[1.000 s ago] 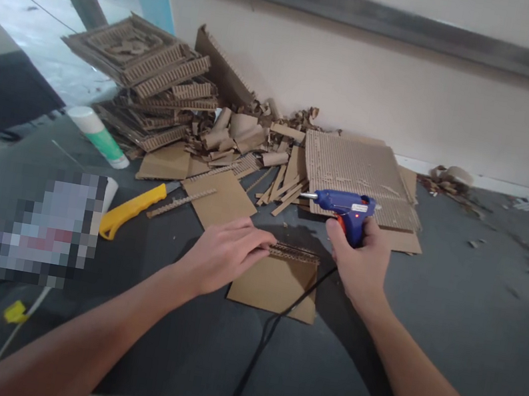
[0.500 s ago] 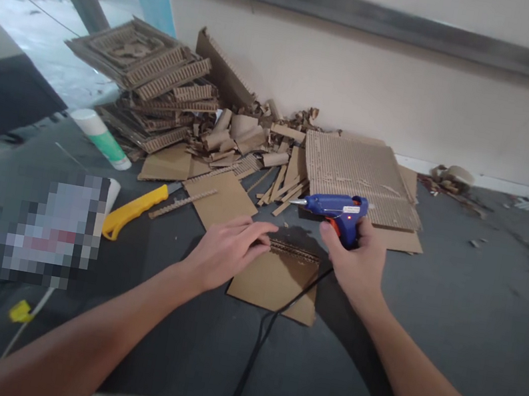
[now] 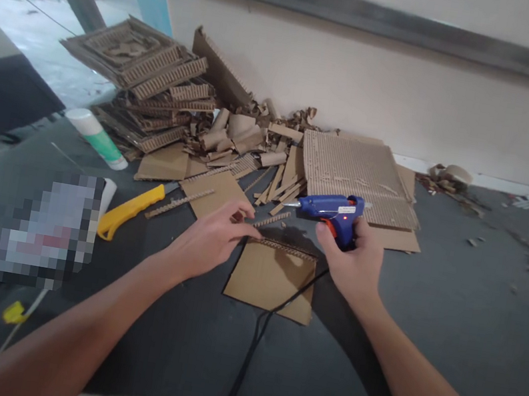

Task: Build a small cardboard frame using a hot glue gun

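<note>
My right hand point(image 3: 358, 258) is wrapped round a blue glue gun point(image 3: 328, 207), its metal nozzle pointing left and a small red light lit on its body. My left hand point(image 3: 212, 236) holds a thin corrugated cardboard strip point(image 3: 273, 220) between thumb and fingers, just above the far edge of a small cardboard square point(image 3: 271, 280). Another corrugated strip lies along that far edge. The glue gun's black cord point(image 3: 253, 351) runs across the square toward the table's front edge.
A yellow-handled knife point(image 3: 133, 210) lies left, by a second cardboard sheet point(image 3: 217, 193). Behind are stacked cardboard pieces point(image 3: 162, 83), scraps and a corrugated sheet point(image 3: 354, 172). A white-green tube point(image 3: 96, 139) and a blurred-out object point(image 3: 49, 229) are at the left.
My left hand has drawn back slightly left from the square, its fingers lifted, and a corrugated strip now shows at its fingertips. My right hand keeps the glue gun in nearly the same place.
</note>
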{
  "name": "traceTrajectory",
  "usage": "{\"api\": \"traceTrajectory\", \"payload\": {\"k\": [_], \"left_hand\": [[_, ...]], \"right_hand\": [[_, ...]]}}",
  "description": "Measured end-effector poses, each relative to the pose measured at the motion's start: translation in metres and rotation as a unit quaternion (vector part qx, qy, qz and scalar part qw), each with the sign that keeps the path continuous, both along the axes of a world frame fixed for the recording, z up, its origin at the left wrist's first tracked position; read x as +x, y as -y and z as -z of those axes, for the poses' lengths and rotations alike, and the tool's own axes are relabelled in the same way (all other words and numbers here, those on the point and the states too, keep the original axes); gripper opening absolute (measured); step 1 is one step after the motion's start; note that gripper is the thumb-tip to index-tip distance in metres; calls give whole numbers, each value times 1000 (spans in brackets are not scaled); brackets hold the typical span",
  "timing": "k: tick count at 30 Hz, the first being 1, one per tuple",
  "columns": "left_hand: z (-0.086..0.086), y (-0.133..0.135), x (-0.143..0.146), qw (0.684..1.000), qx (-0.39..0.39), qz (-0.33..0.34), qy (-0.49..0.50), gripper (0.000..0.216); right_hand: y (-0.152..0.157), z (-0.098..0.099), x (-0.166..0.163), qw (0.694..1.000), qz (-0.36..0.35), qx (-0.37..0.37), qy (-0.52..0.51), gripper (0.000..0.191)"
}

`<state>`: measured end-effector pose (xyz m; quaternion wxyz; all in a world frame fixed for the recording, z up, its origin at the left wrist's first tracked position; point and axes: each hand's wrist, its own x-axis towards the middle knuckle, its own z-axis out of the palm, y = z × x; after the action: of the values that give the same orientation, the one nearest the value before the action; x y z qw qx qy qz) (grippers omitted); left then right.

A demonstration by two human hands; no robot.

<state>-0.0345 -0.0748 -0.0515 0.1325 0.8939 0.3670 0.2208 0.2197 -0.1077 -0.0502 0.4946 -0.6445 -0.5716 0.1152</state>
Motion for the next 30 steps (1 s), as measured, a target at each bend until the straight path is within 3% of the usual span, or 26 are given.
{"api": "traceTrajectory", "payload": {"k": [7, 13, 18, 24, 30], "left_hand": [[1, 2, 9, 997, -69, -18, -35, 23], [2, 2, 8, 998, -38, -40, -24, 20], [3, 3, 6, 996, -39, -72, -21, 20], [-1, -2, 2, 997, -62, -35, -6, 18], [-4, -2, 0, 995, -76, -61, 7, 17]], "right_hand": [[1, -1, -2, 1000, -2, 12, 10, 22], [3, -1, -2, 999, -10, 16, 28, 21], [6, -1, -2, 993, -3, 44, 114, 25], [6, 11, -3, 966, -65, 61, 241, 24], [4, 14, -3, 962, -76, 33, 260, 17]]}}
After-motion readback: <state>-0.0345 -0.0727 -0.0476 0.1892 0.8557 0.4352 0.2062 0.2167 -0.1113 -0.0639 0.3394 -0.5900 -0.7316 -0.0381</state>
